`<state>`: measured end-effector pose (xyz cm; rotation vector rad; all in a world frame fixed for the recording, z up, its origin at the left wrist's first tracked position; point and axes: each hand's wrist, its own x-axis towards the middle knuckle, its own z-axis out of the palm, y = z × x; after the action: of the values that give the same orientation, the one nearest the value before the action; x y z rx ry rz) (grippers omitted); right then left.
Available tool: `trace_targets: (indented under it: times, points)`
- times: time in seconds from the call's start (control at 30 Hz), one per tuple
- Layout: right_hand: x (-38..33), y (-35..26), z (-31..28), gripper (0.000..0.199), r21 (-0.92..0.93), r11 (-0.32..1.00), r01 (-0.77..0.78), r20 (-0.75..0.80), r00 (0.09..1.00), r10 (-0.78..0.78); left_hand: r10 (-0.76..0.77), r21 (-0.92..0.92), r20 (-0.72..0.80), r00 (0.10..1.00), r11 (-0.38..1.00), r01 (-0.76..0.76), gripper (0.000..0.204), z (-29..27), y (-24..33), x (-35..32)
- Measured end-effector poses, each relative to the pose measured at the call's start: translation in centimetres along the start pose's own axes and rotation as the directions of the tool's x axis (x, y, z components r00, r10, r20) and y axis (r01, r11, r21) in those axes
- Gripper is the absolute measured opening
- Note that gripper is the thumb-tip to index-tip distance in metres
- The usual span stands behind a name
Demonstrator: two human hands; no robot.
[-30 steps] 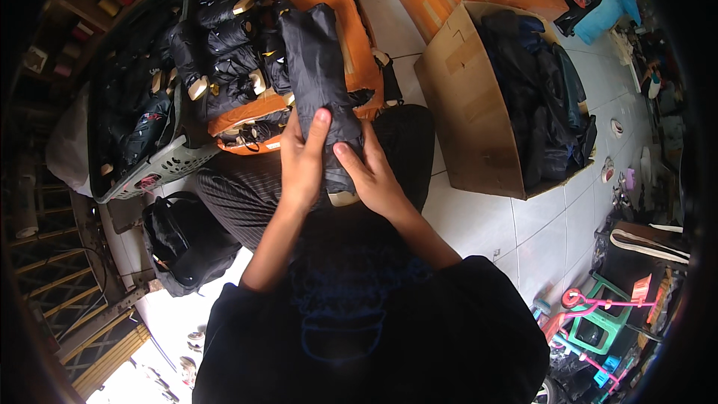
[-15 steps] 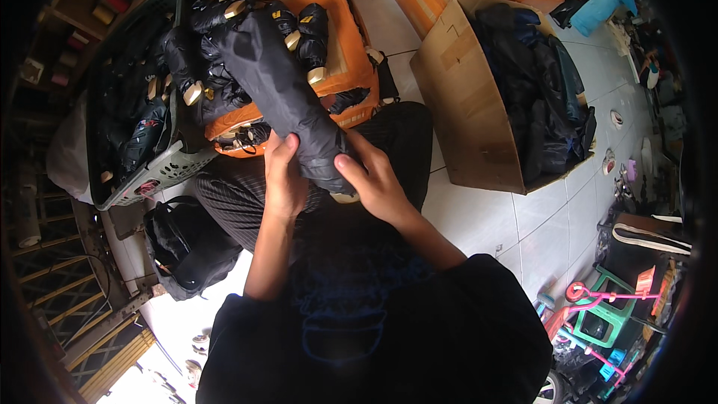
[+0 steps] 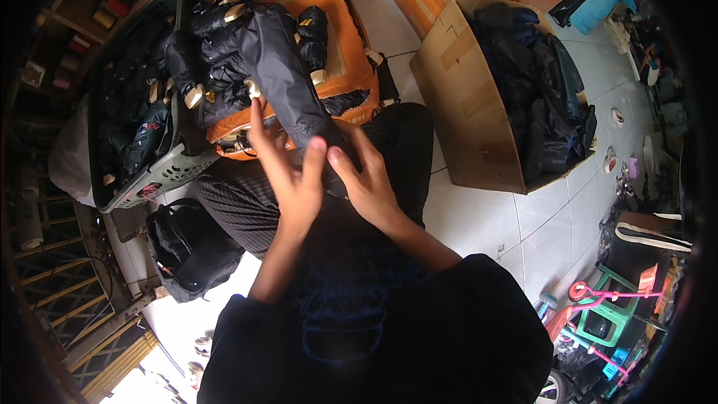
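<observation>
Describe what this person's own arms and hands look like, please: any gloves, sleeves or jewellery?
Both hands are bare: no gloves on the left hand or the right hand, and no rings, watch or bracelets show. The forearms are uncovered up to about the elbow. Above that comes a loose black top with a faint blue printed outline on its front. No cables or markings show.

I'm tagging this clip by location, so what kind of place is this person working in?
Probably a small garment workshop or storeroom. A cardboard box full of dark clothing stands on the tiled floor, a grey basket holds more, and both hands, left hand and right hand, handle a rolled black garment.
</observation>
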<state>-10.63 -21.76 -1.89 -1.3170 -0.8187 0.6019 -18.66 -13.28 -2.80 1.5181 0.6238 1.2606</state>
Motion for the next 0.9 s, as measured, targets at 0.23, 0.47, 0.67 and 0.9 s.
trace_targets:
  times: [0.23, 0.47, 0.67, 0.9]
  points:
    - [0.5, 0.2, -0.2, 0.044, 0.018, 0.999, 0.043, -0.081, 0.996, -0.042, 0.433, 0.436, 0.235, 0.871, 0.754, -0.492, 0.023, -1.2, 2.0, 0.6]
    - [0.3, 0.4, -0.7, 0.046, -0.075, 0.995, 0.072, -0.103, 0.992, -0.080, 0.384, 0.400, 0.188, 0.904, 0.811, -0.427, 0.021, 0.2, 3.0, 1.2]
    - [0.2, 0.0, -1.2, 0.046, -0.048, 0.997, 0.062, -0.139, 0.988, -0.068, 0.389, 0.466, 0.212, 0.897, 0.766, -0.442, 0.023, 0.6, 2.6, 0.7]
    - [0.1, 1.1, -1.2, 0.043, -0.151, 0.985, 0.084, -0.166, 0.980, -0.109, 0.435, 0.414, 0.272, 0.858, 0.752, -0.512, 0.023, 0.5, 1.2, 1.0]
